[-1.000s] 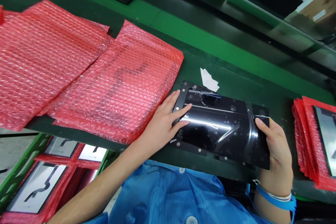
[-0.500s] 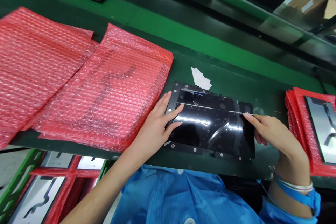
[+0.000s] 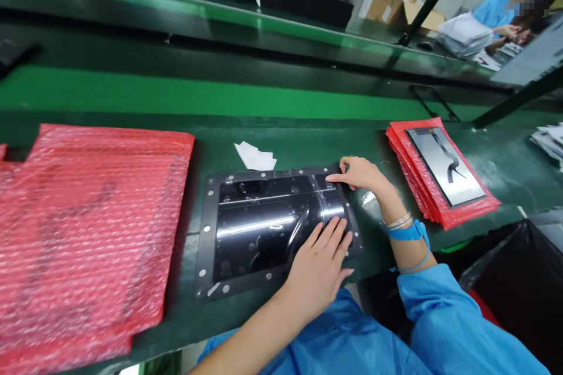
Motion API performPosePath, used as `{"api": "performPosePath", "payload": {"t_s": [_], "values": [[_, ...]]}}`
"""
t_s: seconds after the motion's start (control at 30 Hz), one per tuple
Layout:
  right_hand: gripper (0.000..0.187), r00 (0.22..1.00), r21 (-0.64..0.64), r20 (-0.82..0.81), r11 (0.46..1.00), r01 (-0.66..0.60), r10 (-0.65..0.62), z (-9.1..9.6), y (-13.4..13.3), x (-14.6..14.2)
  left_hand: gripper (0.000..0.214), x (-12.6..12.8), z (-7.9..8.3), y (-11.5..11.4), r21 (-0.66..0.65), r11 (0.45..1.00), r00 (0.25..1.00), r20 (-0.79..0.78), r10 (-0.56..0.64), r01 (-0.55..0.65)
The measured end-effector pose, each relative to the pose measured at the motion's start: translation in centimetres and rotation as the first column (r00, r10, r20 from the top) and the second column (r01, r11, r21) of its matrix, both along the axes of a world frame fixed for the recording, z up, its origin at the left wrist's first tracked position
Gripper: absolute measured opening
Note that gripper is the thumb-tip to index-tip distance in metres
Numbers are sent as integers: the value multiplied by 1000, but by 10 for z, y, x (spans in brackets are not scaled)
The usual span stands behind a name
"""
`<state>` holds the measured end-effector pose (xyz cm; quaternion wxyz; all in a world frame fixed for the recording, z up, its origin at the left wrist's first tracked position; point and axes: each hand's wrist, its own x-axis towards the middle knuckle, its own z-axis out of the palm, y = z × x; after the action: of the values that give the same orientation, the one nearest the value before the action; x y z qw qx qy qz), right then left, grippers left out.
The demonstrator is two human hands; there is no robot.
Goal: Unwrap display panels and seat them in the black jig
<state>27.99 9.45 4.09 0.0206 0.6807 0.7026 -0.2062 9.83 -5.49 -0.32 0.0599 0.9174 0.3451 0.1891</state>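
A glossy black display panel [image 3: 255, 246] lies flat on the green bench, on a dark frame [image 3: 206, 252] dotted with round silver discs. Light streaks and creases show on its surface, like those of a clear film. My left hand [image 3: 319, 258] rests on the panel's lower right part, fingers stretched out. At the upper right corner, my right hand [image 3: 363, 176] is closed with its thumb over the panel's edge and its other fingers curled. Whether it also pinches film there is not clear. A torn white paper piece [image 3: 255, 157] lies just behind the frame.
Red bubble-wrap pouches [image 3: 101, 228] cover the bench at left. At right, a silver-backed panel [image 3: 444, 167] with a dark ribbon cable sits on stacked red pouches [image 3: 433, 211]. A raised shelf [image 3: 211, 35] runs behind. A person [image 3: 497, 12] works at far right.
My left hand has shifted from the frame's left side to the panel's lower right. My right hand stays at the right edge, now nearer the upper corner. The view has swung right.
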Motion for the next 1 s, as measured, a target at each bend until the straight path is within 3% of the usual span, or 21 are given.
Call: {"api": "performPosePath", "payload": {"t_s": [0.17,0.27,0.37,0.4,0.47,0.57,0.7,0.77,0.87,0.93,1.0], "values": [[45,997,-42,80,999,20,-17,5,6,-9,48,14,-7,-1,10,1000,1000,-27,6,-5],[45,998,-41,6,998,57,-57,3,4,-8,49,10,-1,3,-64,998,999,-28,-21,19],[45,992,21,-75,995,100,-98,-3,-3,-5,45,-2,8,21,-139,987,995,63,-73,81],[44,989,49,-94,992,118,-113,-6,-6,-5,44,-8,12,30,-144,988,995,95,-40,53],[43,980,98,-138,983,154,-140,-9,-11,-3,45,-20,17,50,-115,984,983,106,150,-138],[43,960,137,-223,969,204,-171,-10,-17,-3,50,-34,22,75,-34,911,911,29,412,-411],[26,927,181,-326,951,252,-184,-12,-19,-5,43,-38,22,89,-81,881,881,51,470,-466],[21,857,185,-493,945,269,-147,-16,-20,-8,35,-38,25,88,-95,870,858,140,494,-485],[29,585,80,-807,970,231,-73,-22,-24,-13,27,-40,36,79,-51,877,830,302,469,-478],[45,454,11,-888,982,189,-78,-25,-28,-16,23,-45,45,72,-36,893,823,375,427,-448],[55,402,-18,-911,980,196,-97,-27,-33,-20,20,-54,53,66,-56,905,813,420,404,-421]]}}
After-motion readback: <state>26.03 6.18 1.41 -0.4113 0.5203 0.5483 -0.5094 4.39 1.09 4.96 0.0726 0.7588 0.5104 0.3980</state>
